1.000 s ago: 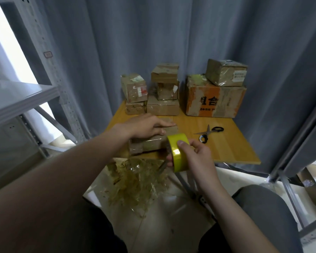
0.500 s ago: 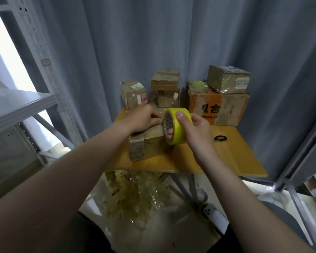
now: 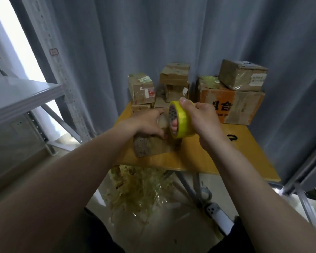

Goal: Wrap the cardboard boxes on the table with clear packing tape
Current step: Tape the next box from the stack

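Right hand (image 3: 202, 123) grips a yellow roll of packing tape (image 3: 182, 123); left hand (image 3: 146, 123) clasps a brown cardboard box (image 3: 150, 147) on the table (image 3: 217, 157).

My forearms (image 3: 77, 176) are bare all the way to my left hand (image 3: 146, 123) and right hand (image 3: 202, 121), the right thumbnail (image 3: 183, 101) is trimmed short, and dark clothing (image 3: 98, 238), near black, covers my lap.

Storeroom or packing corner. Slotted-steel shelving (image 3: 22, 99) at 9 o'clock, grey curtain (image 3: 153, 42) as backdrop at 12, small wooden table (image 3: 235, 157) with stacked taped cardboard boxes (image 3: 241, 106) at 1, heap of tape scraps (image 3: 139, 190) on floor at 6.
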Demonstrator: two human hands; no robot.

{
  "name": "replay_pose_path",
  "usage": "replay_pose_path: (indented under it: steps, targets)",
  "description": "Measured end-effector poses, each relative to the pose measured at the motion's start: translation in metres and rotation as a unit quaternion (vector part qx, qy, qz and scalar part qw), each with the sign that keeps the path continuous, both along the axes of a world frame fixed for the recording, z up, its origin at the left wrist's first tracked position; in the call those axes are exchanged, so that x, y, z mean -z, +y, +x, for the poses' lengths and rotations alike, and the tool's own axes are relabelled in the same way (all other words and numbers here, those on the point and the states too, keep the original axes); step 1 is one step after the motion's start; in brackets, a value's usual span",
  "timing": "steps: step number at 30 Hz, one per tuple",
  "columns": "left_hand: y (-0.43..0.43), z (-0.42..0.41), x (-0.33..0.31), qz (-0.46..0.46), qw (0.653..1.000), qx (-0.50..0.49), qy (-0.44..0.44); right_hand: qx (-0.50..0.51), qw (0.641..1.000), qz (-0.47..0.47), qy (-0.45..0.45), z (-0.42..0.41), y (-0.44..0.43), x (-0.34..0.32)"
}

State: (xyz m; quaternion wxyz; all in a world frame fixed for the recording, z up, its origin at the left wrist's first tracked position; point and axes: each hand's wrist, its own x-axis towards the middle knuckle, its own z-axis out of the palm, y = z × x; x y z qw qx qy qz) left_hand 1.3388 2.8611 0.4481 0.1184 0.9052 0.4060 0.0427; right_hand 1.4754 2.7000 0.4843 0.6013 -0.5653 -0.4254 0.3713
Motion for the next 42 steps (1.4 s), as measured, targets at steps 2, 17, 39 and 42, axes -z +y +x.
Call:
replay_pose_path:
  steps: [2, 17, 39, 42]
  targets:
    - [0.001, 0.000, 0.000, -0.019, 1.000, -0.004, -0.008, -0.003, 1.000, -0.017, 0.008, 0.000, -0.012, 0.011]
    - [-0.005, 0.006, -0.015, -0.036, 0.994, 0.056, 0.092, 0.011, 0.995, -0.100, 0.003, -0.014, -0.039, 0.076]
    - [-0.027, -0.009, -0.010, 0.022, 0.984, 0.168, 0.049, 0.046, 0.996, -0.072, -0.009, -0.001, -0.049, 0.092]
    - [-0.027, -0.007, -0.019, -0.116, 0.972, 0.199, -0.042, 0.010, 0.997, 0.005, 0.071, 0.004, -0.064, 0.078]
